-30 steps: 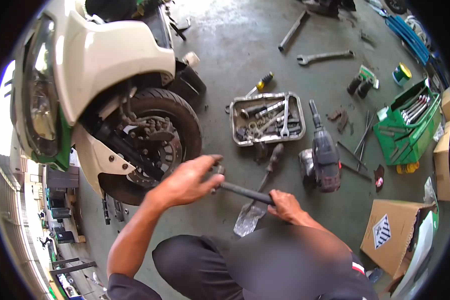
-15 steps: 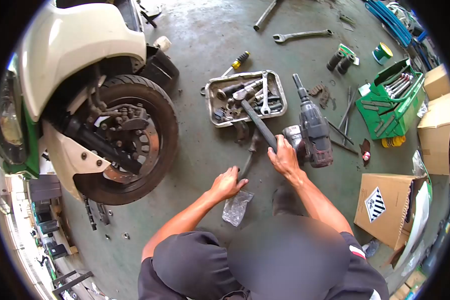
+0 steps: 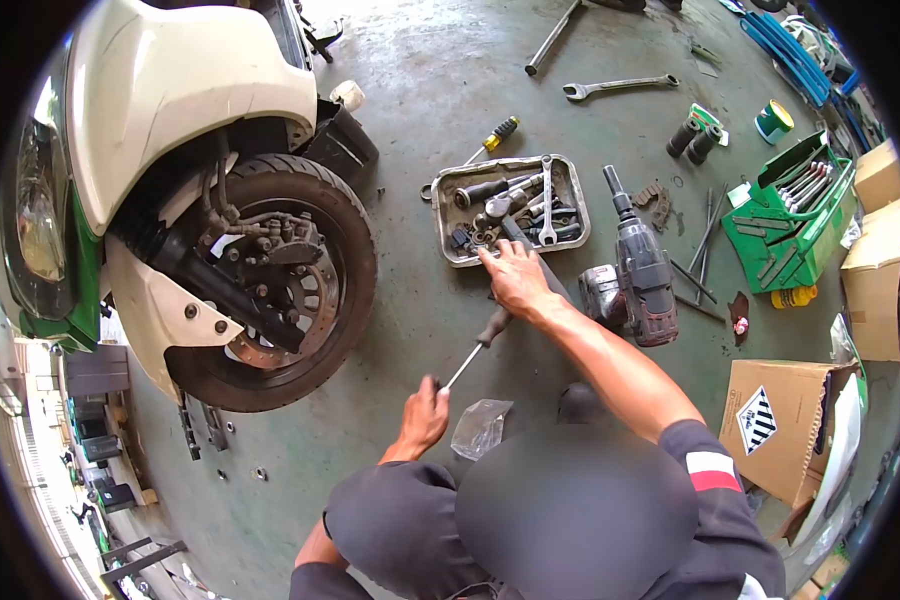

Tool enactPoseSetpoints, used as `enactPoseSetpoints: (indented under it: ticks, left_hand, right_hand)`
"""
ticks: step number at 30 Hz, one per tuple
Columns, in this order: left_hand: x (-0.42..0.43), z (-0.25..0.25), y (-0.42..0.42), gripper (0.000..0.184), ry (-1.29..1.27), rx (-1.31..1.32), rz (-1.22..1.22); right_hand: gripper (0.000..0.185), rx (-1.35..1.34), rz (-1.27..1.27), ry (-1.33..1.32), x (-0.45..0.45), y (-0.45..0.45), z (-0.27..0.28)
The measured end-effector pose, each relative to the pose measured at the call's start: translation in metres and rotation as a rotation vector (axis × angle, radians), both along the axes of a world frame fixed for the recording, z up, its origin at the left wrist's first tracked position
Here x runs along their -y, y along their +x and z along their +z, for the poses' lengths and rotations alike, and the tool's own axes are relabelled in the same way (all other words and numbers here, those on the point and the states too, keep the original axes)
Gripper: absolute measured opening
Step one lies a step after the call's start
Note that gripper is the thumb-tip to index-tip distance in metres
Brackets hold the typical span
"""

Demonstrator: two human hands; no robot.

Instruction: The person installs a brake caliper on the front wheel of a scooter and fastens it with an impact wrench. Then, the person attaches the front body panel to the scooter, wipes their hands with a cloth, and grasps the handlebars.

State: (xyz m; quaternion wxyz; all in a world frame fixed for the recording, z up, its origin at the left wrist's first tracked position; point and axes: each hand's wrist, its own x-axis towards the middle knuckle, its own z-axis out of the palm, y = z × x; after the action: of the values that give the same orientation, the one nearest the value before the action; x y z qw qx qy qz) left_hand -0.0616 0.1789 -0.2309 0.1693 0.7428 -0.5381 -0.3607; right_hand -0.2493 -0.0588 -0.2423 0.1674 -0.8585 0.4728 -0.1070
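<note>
My left hand (image 3: 427, 412) is closed around the thin metal shaft of a screwdriver (image 3: 495, 326), whose dark handle points up and right. My right hand (image 3: 518, 278) is at the near rim of a metal tray (image 3: 450, 262), palm down with fingers stretched and somewhat apart. Beside and partly under it runs the black handle of a hammer (image 3: 552, 282), whose head rests among the tools in the tray. A combination wrench (image 3: 547, 205) and several sockets and ratchet-like tools lie there too. Whatever is below my right fingers is hidden.
A motorcycle front wheel (image 3: 355, 290) stands at left. Right of the tray lies an impact wrench (image 3: 645, 265). Further right are a green toolbox (image 3: 785, 235) and a cardboard box (image 3: 780, 425). A clear plastic bag (image 3: 480, 428) and a large wrench (image 3: 620, 88) lie on the floor.
My right hand has left the end of the hammer handle and moved up and left to the tray's rim. My left hand has shifted left and down, drawing the screwdriver with it.
</note>
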Motion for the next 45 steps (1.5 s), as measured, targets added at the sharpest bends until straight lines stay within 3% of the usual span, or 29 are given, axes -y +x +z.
enactPoseSetpoints:
  ticks: [4, 7, 9, 10, 12, 13, 18, 20, 22, 23, 24, 25, 27, 30, 33, 36, 38, 41, 42, 45]
  left_hand:
    - [-0.048, 0.029, 0.031, 0.019, -0.073, 0.032, 0.2]
    - [-0.028, 0.059, 0.051, 0.018, -0.107, 0.001, 0.187]
    - [0.016, 0.072, 0.047, 0.019, -0.269, 0.015, 0.09]
    - [0.043, 0.073, 0.044, 0.019, -0.308, 0.017, 0.056]
    - [0.099, 0.064, 0.033, 0.019, -0.369, 0.031, -0.012]
    - [0.128, 0.054, 0.025, 0.02, -0.392, 0.041, -0.054]
    - [0.228, 0.013, -0.034, 0.016, -0.475, -0.024, -0.129]
    - [0.24, 0.01, -0.037, 0.02, -0.457, 0.118, -0.252]
    - [0.24, -0.017, -0.025, 0.042, -0.422, 0.241, -0.336]
    - [0.23, 0.009, -0.032, 0.048, -0.288, 0.314, -0.366]
    - [0.22, 0.017, -0.034, 0.051, -0.377, 0.315, -0.423]
    - [0.207, 0.031, -0.039, 0.057, -0.537, 0.286, -0.488]
    - [0.184, 0.053, -0.051, 0.054, -0.369, -0.288, -0.446]
    - [0.152, 0.101, -0.065, 0.054, -0.032, -0.528, -0.395]
    - [0.155, 0.113, -0.052, 0.054, -0.006, -0.576, -0.394]
    - [0.163, 0.157, -0.032, 0.053, -0.097, -0.222, -0.448]
    - [0.167, 0.201, 0.0, 0.045, -0.291, -0.137, -0.339]
    - [0.176, 0.261, 0.058, 0.044, -1.069, 0.234, -0.312]
    - [0.179, 0.288, 0.073, 0.048, -1.18, 0.177, -0.26]
    - [0.175, 0.366, 0.102, 0.068, -1.282, -0.459, -0.328]
  right_hand:
    - [0.041, -0.163, 0.091, -0.32, 0.013, 0.005, -0.048]
    - [0.03, -0.089, 0.118, -0.227, -0.001, -0.006, -0.038]
    - [0.024, 0.021, 0.104, -0.261, -0.018, -0.008, -0.028]
    - [0.028, 0.017, 0.081, -0.126, -0.031, -0.014, -0.021]
    - [0.026, 0.414, -0.084, -0.007, -0.065, -0.028, -0.013]
    - [0.024, 0.563, -0.179, 0.201, -0.08, -0.038, 0.001]
    - [0.024, 0.643, -0.332, 0.403, -0.126, -0.082, 0.019]
    - [0.023, 0.664, -0.336, 0.381, -0.13, -0.088, 0.024]
    - [0.023, 0.686, -0.315, 0.256, -0.123, -0.089, 0.026]
    - [0.024, 0.7, -0.342, 0.332, -0.118, -0.086, 0.032]
    - [0.025, 0.751, -0.378, 0.467, -0.112, -0.081, 0.046]
    - [0.026, 0.792, -0.37, 0.422, -0.106, -0.075, 0.053]
    - [0.031, 0.811, -0.332, 0.334, -0.095, -0.063, 0.061]
    - [0.025, 0.997, -0.312, 0.491, -0.081, -0.054, 0.101]
    - [0.025, 0.913, -0.161, 0.225, -0.076, -0.052, 0.118]
    - [0.025, 0.867, -0.069, 0.252, -0.063, -0.058, 0.138]
    - [0.02, 0.919, -0.094, 0.341, -0.05, -0.048, 0.157]
    - [0.017, 0.863, 0.074, 0.186, -0.012, -0.021, 0.182]
    - [0.017, 0.816, 0.136, 0.105, 0.003, -0.01, 0.188]
    - [0.02, 0.749, 0.218, 0.138, 0.052, 0.048, 0.196]
